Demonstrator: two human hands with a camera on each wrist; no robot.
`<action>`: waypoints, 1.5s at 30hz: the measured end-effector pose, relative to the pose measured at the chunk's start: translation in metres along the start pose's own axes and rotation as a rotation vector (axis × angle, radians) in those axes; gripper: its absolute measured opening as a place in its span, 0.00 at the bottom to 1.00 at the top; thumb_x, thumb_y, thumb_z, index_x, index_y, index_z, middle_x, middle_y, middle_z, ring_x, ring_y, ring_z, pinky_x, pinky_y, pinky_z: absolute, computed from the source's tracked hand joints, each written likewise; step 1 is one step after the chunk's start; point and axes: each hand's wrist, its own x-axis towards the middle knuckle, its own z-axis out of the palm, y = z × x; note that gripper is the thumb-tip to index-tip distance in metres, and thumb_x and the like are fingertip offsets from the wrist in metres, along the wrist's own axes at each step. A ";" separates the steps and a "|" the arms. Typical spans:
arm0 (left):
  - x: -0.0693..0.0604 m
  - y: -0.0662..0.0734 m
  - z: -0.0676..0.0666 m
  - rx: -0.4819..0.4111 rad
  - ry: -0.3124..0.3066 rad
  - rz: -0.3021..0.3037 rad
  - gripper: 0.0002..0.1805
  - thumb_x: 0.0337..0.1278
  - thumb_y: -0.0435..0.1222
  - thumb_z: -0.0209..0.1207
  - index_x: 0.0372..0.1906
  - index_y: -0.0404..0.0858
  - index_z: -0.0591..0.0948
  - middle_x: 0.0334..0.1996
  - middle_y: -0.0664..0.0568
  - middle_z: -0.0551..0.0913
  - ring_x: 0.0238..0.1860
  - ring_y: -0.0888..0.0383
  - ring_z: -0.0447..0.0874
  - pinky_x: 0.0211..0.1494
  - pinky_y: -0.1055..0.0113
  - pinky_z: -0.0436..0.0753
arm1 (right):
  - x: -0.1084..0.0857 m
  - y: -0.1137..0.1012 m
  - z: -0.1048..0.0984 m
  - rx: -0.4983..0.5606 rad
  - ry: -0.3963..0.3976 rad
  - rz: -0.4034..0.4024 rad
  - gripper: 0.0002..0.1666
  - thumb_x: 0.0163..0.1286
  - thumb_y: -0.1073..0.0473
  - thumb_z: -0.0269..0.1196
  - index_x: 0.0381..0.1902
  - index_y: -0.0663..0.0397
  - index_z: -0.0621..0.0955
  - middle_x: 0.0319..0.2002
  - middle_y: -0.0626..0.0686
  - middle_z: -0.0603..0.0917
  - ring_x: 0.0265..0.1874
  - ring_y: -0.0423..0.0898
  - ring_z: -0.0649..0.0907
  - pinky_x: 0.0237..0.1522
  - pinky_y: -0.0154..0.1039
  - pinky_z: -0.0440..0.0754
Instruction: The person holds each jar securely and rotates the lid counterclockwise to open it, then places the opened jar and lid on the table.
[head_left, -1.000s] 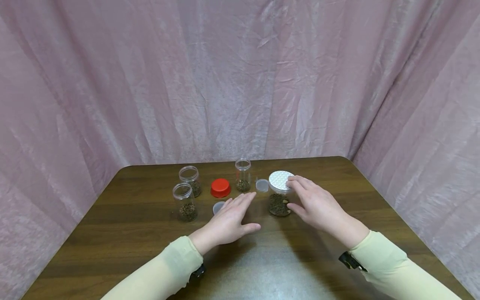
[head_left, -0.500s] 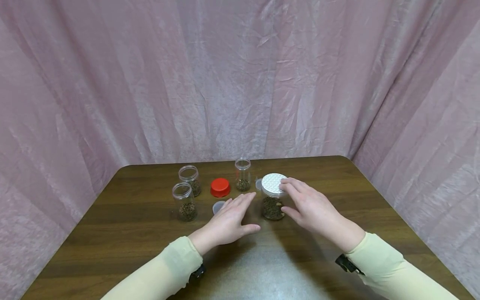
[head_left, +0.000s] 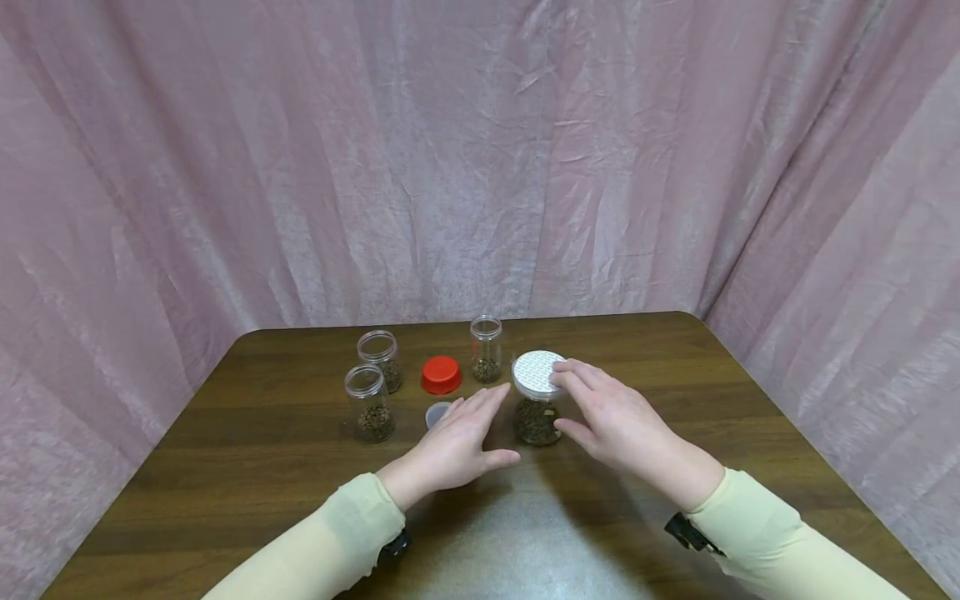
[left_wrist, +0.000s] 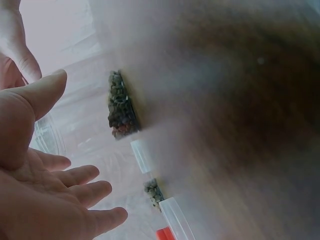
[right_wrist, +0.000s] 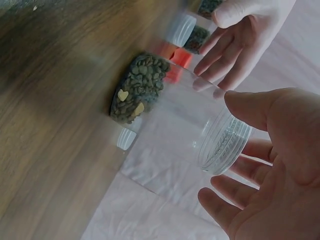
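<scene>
My right hand grips the upper part of a clear plastic jar from its right side, thumb nearer me and fingers toward the back. The jar stands upright, has a white patterned top and holds dark pellets with a few pale pieces. In the right wrist view, the thumb and fingers lie around its ridged neck. My left hand is held just left of the jar, fingers straight and thumb spread, with nothing in it. Partly behind its fingers lies a small translucent cap.
Two uncapped jars, one nearer and one farther, stand on the left, each part-filled with pellets. A red lid and a slim open jar stand mid-table. A pink curtain hangs behind the brown table.
My right hand has moved left and slightly toward me together with the white-topped jar. That jar now hides the second small cap. My left hand has stayed in place.
</scene>
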 end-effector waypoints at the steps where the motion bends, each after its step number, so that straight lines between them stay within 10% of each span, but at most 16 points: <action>1: 0.000 0.000 0.000 0.000 0.000 -0.001 0.53 0.68 0.47 0.76 0.87 0.33 0.61 0.84 0.38 0.66 0.83 0.34 0.62 0.82 0.32 0.59 | 0.000 -0.001 0.000 0.001 -0.001 0.001 0.33 0.66 0.58 0.83 0.64 0.60 0.80 0.69 0.60 0.81 0.67 0.59 0.84 0.63 0.58 0.84; 45: 0.004 0.005 -0.002 -0.009 0.000 -0.043 0.57 0.65 0.49 0.78 0.87 0.31 0.58 0.81 0.36 0.69 0.81 0.39 0.67 0.82 0.34 0.62 | -0.001 -0.016 0.000 0.001 -0.019 -0.020 0.35 0.66 0.56 0.83 0.66 0.57 0.80 0.71 0.58 0.81 0.67 0.57 0.84 0.60 0.56 0.86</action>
